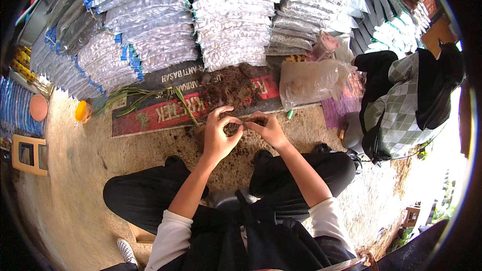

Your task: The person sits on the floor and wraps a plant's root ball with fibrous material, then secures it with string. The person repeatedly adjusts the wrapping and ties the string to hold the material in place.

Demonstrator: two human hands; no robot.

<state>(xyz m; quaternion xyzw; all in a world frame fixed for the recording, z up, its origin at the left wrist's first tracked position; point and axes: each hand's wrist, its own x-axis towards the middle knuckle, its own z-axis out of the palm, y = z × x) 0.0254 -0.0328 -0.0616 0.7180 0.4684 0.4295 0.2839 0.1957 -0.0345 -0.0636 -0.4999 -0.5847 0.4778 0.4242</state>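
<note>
My left hand (221, 135) and my right hand (268, 133) meet in front of me, each with thumb and fingers pinched at a small dark brown bit that I cannot make out. Dark loose crumbs (223, 158) lie on the floor below them. Just left of my hands, a plant with long green leaves (187, 103) reaches down to a brown base, partly hidden by my left hand. A heap of brown fibrous soil (231, 85) lies beyond my fingers on a printed red and black sheet (140, 120).
Stacks of filled clear bags (236, 15) line the back. A clear bag (306, 83) and checked dark cloth (401, 105) are at right. A yellow container (82, 111) and plastic stool (30, 153) are at left. Another person's shoe (128, 251) shows lower left.
</note>
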